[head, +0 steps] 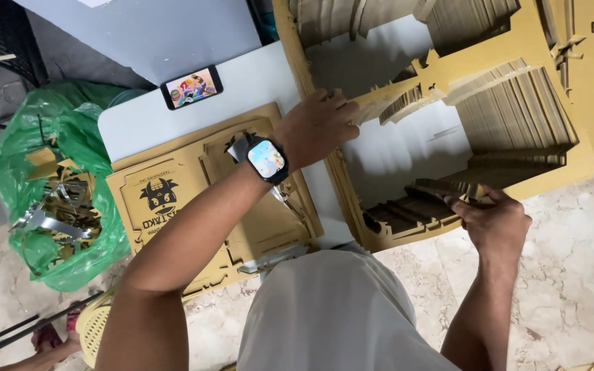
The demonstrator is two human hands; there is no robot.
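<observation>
Two hands are showing. The left hand [317, 127], wearing one wristwatch [267, 159], is lying palm down with its fingers loosely curled on the inner strip of a stack of die-cut cardboard sheets [517, 103], pressing rather than gripping. The right hand [493, 223] is pinching the near edge of the same stack, fingers closing on the top sheets. The stack is lying under and beyond both hands on a white tabletop [256, 86]; it is brown, with large cut-out openings and dark print at its far right corner. One separate flat cardboard blank [173, 199], brown with a dark printed emblem, is lying under the left forearm. One phone [192, 87] with a lit screen is sitting beyond the left hand. One green plastic bag [56, 178] holding cardboard offcuts is standing on the floor, well left of the left arm.
</observation>
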